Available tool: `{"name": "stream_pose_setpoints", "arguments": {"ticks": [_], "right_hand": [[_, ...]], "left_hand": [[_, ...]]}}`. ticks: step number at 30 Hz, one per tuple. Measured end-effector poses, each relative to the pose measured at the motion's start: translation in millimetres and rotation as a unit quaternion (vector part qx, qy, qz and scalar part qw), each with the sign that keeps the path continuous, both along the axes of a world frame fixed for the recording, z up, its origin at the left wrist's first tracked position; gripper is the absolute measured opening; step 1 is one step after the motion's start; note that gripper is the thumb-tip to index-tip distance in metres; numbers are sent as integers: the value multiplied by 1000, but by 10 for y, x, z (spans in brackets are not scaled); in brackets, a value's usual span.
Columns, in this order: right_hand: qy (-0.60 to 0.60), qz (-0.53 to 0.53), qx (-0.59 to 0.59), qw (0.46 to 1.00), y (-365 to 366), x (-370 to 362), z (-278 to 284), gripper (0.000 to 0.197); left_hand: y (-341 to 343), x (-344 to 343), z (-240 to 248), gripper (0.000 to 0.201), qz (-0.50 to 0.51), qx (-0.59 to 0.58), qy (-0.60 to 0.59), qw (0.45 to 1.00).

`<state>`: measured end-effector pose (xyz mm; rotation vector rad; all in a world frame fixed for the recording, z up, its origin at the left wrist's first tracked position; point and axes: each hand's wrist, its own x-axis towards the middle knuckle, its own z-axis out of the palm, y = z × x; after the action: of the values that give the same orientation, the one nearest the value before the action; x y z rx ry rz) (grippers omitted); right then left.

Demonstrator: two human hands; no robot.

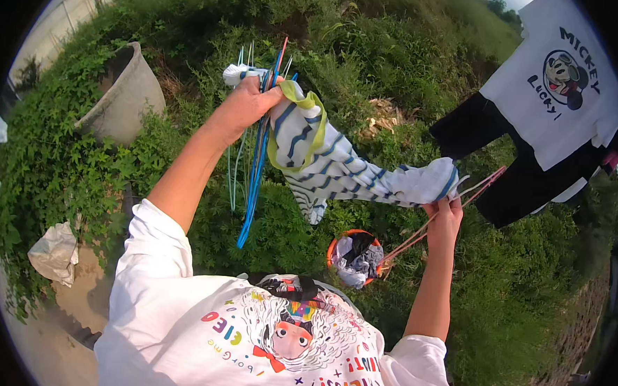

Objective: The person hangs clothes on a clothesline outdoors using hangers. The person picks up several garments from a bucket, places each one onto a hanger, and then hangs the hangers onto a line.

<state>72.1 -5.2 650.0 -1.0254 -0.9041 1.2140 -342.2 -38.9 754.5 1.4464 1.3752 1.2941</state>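
A white garment (338,168) with wavy blue stripes and lime-green trim is stretched between my hands. My left hand (247,106) is closed around a bundle of blue, pale green and reddish clothes hangers (255,183) and the garment's trimmed edge. Lower and to the right, my right hand (445,220) grips the garment's other end together with a pinkish hanger (490,178). Part of that hanger is hidden by the hand and cloth, so whether it sits inside the garment I cannot tell.
Below the garment stands an orange-rimmed basket (331,253) of crumpled laundry. A white printed T-shirt (539,72) and dark trousers (517,158) hang at right. Green plants (373,35) surround a grey concrete pot (128,103) at left; a pale sack (54,253) lies lower left.
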Motion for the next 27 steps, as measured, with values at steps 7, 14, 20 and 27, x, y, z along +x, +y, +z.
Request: {"name": "stream_pose_setpoints", "arguments": {"ticks": [7,14,20,27], "right_hand": [[-252,172,13,952,-156,-346,362,35],[-248,200,165,933,-222,-1139,580,29],[-178,443,-64,876,-247,-298,304,28],[-99,320,82,939,-479,-586,572,42]], "left_hand": [[-277,524,671,14,6,6,-12,1000],[-536,852,793,18,-44,36,102,993],[-824,549,629,17,-12,14,100,995],[-948,747,440,16,48,-44,134,989]]}}
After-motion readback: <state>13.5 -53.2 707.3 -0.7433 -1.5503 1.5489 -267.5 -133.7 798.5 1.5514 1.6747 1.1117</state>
